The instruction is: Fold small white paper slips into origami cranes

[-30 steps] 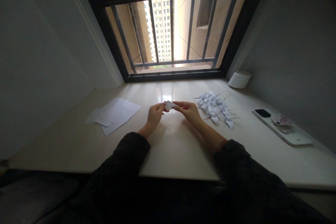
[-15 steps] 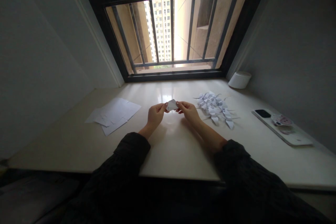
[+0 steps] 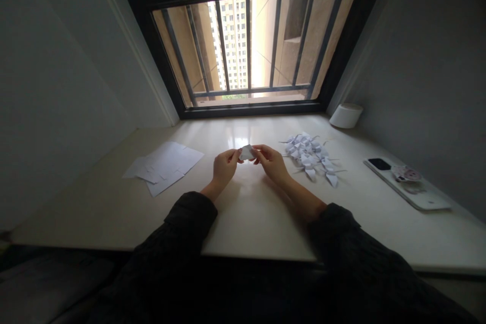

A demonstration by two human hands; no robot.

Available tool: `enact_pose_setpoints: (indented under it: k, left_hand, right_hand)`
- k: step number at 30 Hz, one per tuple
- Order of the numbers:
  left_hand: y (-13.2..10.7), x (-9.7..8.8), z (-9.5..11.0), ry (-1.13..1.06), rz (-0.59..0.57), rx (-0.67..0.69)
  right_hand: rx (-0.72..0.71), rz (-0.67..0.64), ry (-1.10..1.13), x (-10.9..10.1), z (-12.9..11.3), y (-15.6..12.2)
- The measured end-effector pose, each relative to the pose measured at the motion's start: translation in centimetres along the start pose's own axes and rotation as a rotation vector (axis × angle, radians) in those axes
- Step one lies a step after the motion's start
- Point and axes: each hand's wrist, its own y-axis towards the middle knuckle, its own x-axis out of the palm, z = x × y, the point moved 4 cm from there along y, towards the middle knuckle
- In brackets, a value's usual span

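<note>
A small folded piece of white paper (image 3: 246,152) is held just above the pale tabletop (image 3: 246,212), in front of the window. My left hand (image 3: 225,167) pinches its left side and my right hand (image 3: 270,162) pinches its right side. Both hands have their fingers closed on it. Dark sleeves cover both forearms. A heap of several folded white paper cranes (image 3: 311,156) lies just right of my right hand. Loose flat white sheets (image 3: 164,166) lie to the left of my left hand.
A white round container (image 3: 346,115) stands at the back right by the wall. A phone with a sticker on a white flat case (image 3: 408,183) lies at the right. The barred window (image 3: 250,45) closes the far side; walls flank both sides.
The hands have drawn slightly closer together and the folded paper has turned a little between the fingertips. Everything on the table lies as before.
</note>
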Motion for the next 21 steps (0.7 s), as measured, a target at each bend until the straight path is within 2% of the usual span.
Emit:
enact_pose_setpoints:
  k: [5,7,15,21]
  left_hand:
    - [0.1,0.0,-0.1,0.009,0.005,-0.012]
    - [0.1,0.1,0.0,0.009,0.011,-0.005]
    - [0.3,-0.3,-0.3,-0.046,0.057,-0.02]
    - [0.2,-0.4,-0.2,-0.058,0.094,-0.005]
  right_hand:
    - [-0.112,0.003,-0.197,-0.2,-1.2,-0.6]
    - [-0.13,-0.014,-0.211,-0.2,-1.4,-0.7]
    - [0.031,-0.166,0.187,0.5,0.4,0.4]
    - [0.045,-0.193,0.24,0.5,0.9,0.5]
